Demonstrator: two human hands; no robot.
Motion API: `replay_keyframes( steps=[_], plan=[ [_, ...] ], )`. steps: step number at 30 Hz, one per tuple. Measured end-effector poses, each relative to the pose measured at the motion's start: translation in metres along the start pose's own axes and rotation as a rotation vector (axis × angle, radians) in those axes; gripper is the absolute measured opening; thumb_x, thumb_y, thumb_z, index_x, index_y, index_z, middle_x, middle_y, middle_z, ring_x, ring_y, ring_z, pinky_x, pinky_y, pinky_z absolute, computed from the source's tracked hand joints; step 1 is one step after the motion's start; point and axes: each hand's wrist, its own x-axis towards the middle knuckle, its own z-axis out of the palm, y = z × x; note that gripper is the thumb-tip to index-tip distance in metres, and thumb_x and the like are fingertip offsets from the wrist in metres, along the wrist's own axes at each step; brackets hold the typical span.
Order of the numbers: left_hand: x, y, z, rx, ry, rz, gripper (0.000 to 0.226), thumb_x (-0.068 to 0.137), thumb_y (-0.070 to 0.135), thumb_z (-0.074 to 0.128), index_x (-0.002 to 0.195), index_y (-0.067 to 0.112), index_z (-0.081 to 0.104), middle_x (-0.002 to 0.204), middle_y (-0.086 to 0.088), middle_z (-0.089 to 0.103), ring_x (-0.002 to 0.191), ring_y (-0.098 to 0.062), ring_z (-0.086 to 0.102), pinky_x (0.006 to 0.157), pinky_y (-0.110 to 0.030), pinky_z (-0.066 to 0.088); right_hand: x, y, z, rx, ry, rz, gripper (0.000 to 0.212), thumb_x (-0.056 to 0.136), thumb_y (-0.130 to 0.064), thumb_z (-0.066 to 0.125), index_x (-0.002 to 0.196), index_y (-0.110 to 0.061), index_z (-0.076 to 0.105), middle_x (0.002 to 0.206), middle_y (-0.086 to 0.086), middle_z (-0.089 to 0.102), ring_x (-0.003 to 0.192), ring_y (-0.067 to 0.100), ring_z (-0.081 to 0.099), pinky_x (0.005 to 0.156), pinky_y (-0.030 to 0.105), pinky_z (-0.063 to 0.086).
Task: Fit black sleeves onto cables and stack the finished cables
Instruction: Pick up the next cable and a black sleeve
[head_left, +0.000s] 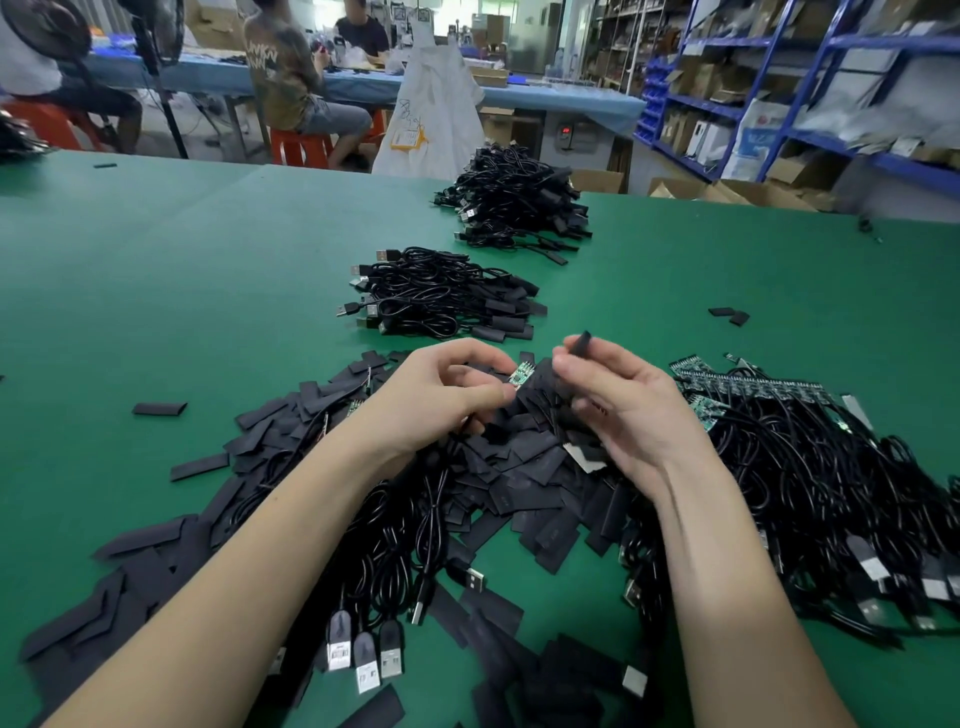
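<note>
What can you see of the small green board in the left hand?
The small green circuit board is a narrow rectangle with tiny components and a pale row along its edges. It is bare, with no sleeve on it. The left hand pinches its near end between thumb and fingers, so it sticks out tilted up and to the right, above the loose sleeve pile. The black sleeve in the right hand is close but apart from it.

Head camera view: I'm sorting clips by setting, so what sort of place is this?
Most likely a small electronics assembly workshop. Heaps of black cables with bare circuit boards lie on a green table, stacks of finished cables sit beyond, and blue storage shelves hold boxes.
</note>
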Motion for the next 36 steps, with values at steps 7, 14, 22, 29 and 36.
replay_keyframes(
  steps=[7, 14, 22, 29, 36],
  plan=[
    [-0.001, 0.003, 0.007, -0.200, -0.142, -0.042, 0.016, 0.088, 0.005, 0.073, 0.099, 0.016, 0.070, 0.068, 0.004, 0.062, 0.057, -0.009, 0.052, 0.056, -0.019, 0.049, 0.003, 0.009, 0.015, 0.458, -0.055, 0.118, 0.012, 0.065, -0.011, 0.081, 0.074, -0.020, 0.081, 0.085, -0.004, 0.075, 0.066, 0.001, 0.065, 0.051, 0.012, 0.046],
    [-0.003, 0.006, 0.006, -0.256, -0.164, -0.072, 0.016, 0.088, 0.006, 0.073, 0.099, 0.017, 0.070, 0.070, 0.004, 0.061, 0.056, -0.009, 0.053, 0.055, -0.018, 0.048, 0.004, 0.013, 0.015, 0.507, -0.074, 0.110, 0.014, 0.067, -0.011, 0.081, 0.078, -0.019, 0.082, 0.093, -0.003, 0.077, 0.076, 0.001, 0.069, 0.057, 0.012, 0.049],
    [-0.003, 0.007, 0.004, -0.257, -0.204, -0.095, 0.017, 0.086, 0.008, 0.074, 0.100, 0.018, 0.071, 0.070, 0.006, 0.061, 0.056, -0.007, 0.052, 0.055, -0.017, 0.047, 0.003, 0.012, 0.014, 0.512, -0.084, 0.111, 0.014, 0.069, -0.009, 0.078, 0.078, -0.019, 0.083, 0.095, -0.001, 0.078, 0.078, 0.001, 0.071, 0.061, 0.012, 0.052],
    [-0.005, 0.009, -0.001, -0.247, -0.256, -0.115, 0.029, 0.072, 0.016, 0.077, 0.100, 0.016, 0.071, 0.069, 0.006, 0.061, 0.057, -0.006, 0.052, 0.056, -0.016, 0.047, -0.002, 0.009, 0.011, 0.545, -0.169, 0.218, 0.015, 0.070, -0.008, 0.076, 0.083, -0.012, 0.082, 0.095, 0.002, 0.077, 0.072, 0.003, 0.068, 0.059, 0.012, 0.053],
    [-0.004, 0.009, -0.001, -0.305, -0.240, -0.158, 0.022, 0.071, 0.015, 0.076, 0.092, 0.016, 0.067, 0.069, 0.004, 0.061, 0.055, -0.005, 0.053, 0.052, -0.015, 0.047, -0.002, 0.010, 0.012, 0.500, -0.198, 0.232, 0.018, 0.068, -0.006, 0.080, 0.084, -0.014, 0.082, 0.097, 0.002, 0.077, 0.077, 0.004, 0.070, 0.061, 0.012, 0.053]
  ],
)
